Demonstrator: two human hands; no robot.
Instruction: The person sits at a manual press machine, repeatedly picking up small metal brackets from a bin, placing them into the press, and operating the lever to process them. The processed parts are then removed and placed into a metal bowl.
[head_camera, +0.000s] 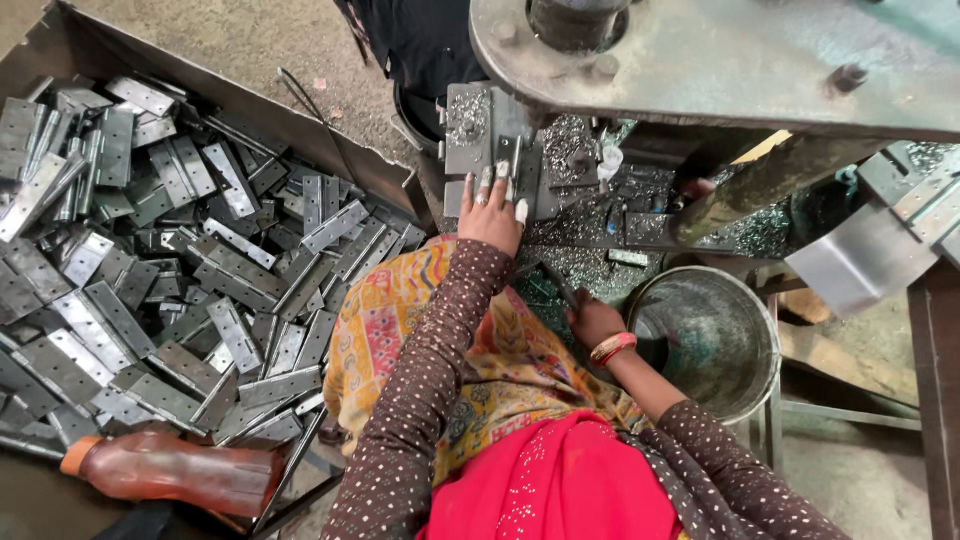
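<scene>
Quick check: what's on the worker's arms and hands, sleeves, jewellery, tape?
Both arms wear dark brown sleeves with small white dots. The left hand has pale wrappings on several fingers. The right hand is bare, with red and gold bangles at the wrist.

Hinge plates (150, 280): dull grey metal (some glossy). Bucket (715, 340): scuffed matt metal. Bottle (180, 470): glossy brown plastic, at seven o'clock.

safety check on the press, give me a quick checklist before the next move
1. Left hand away from the die: not ok, fingers rest on the metal piece on the press bed.
2. Right hand away from the die: ok, low beside the metal bucket.
3. Hinge plates in reach: ok, bin full.
4. Bed free of swarf: not ok.
5. Piece seated: cannot tell.
</scene>
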